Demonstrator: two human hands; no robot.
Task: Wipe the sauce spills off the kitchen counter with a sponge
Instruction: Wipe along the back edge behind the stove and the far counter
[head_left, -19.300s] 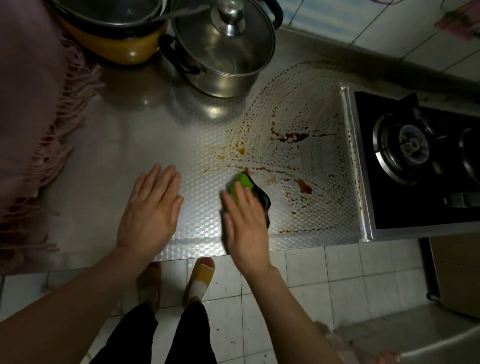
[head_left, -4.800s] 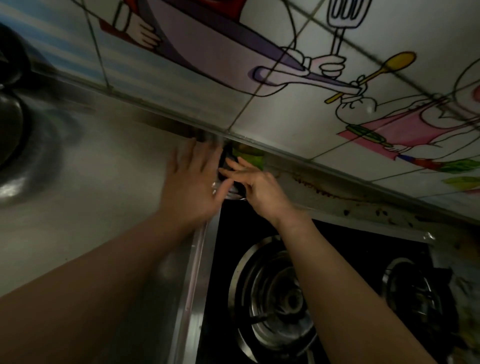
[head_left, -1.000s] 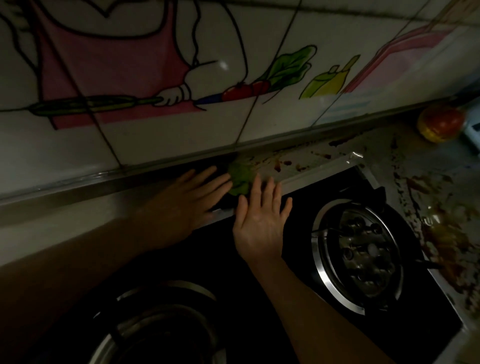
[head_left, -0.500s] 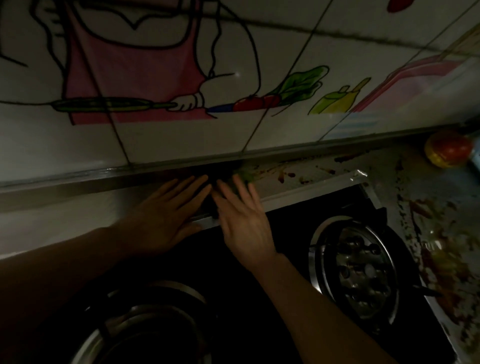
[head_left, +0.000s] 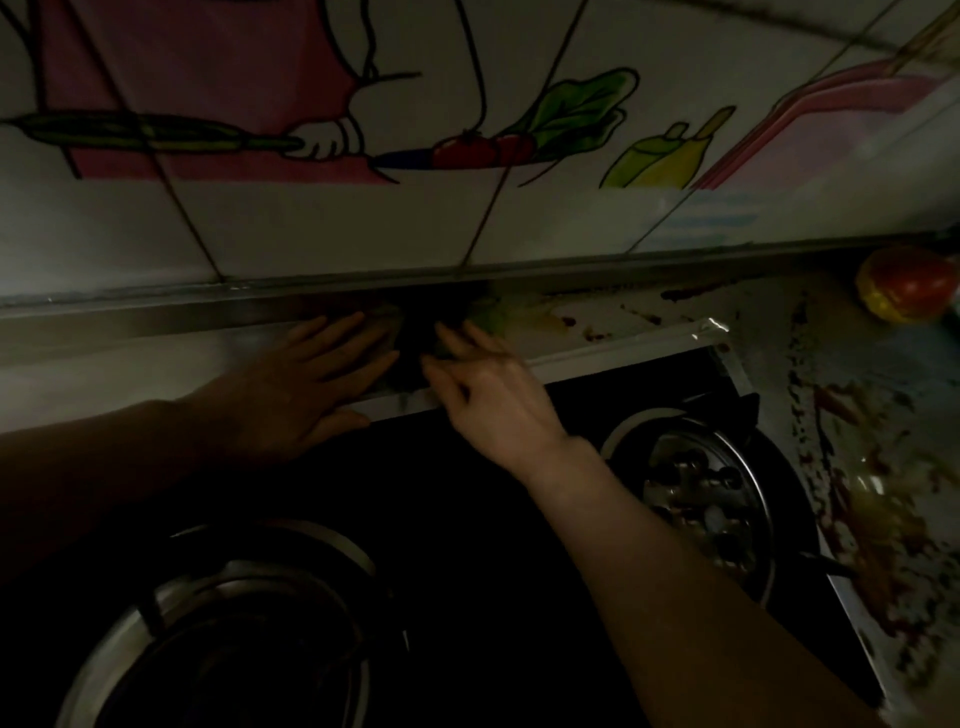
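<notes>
Dim kitchen, tiled wall (head_left: 519, 228) filling the top of the frame with cartoon vegetables painted on it, and below it a narrow strip of metal counter (head_left: 613, 325) running left to right behind the black stove (head_left: 467, 519). Both arms reach in from the bottom, over the stove, to that back strip at centre frame.

Left hand (head_left: 306, 384) lies flat, palm down, fingers stretched out and together, pointing up and right toward the wall; nothing is gripped in it. Right hand (head_left: 493, 395) sits just beside it, fingers loosely spread and reaching up-left, tips down on the strip. Just past those fingertips, a blurred smear of green: the sponge (head_left: 491, 314), tucked against the foot of the wall in the centre of the frame. Only a small part shows, so its long axis and which way it points cannot be told, and whether the right fingers press on it or grasp it cannot be told either.

Right of the sponge the strip carries reddish-brown sauce spots (head_left: 592, 332), with a darker streak further along at the wall. Down the right edge of the frame the counter is thick with sauce spills (head_left: 862, 499), dark red drips and a yellowish puddle. One burner (head_left: 696, 488) sits centre right, another burner (head_left: 228, 649) lower left. A red and yellow round thing (head_left: 906, 283) rests at the far right edge.
</notes>
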